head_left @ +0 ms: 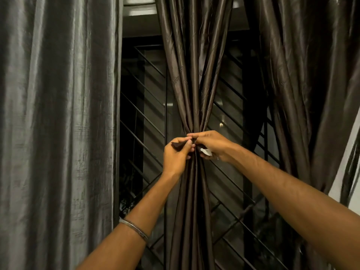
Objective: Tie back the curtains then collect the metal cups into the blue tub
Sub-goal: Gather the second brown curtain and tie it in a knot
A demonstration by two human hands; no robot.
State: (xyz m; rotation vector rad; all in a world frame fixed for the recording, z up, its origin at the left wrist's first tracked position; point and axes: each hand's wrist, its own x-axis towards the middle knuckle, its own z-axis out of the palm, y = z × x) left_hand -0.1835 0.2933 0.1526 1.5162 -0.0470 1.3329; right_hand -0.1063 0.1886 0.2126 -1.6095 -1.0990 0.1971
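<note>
A dark brown satin curtain (194, 75) hangs in the middle and is gathered into a tight bunch at its waist. My left hand (176, 156) pinches one dark end of the tie-back band (177, 145) at the left of the bunch. My right hand (212, 145) grips the band's other end on the right, where a white tag (206, 152) sticks out under the fingers. Both hands meet at the gathered point. No metal cups or blue tub are in view.
A grey shiny curtain (58, 123) hangs loose on the left. Another brown curtain (303, 94) drapes on the right, beside a strip of white wall (348, 172). Behind them is a dark window with a diagonal metal grille (144, 117).
</note>
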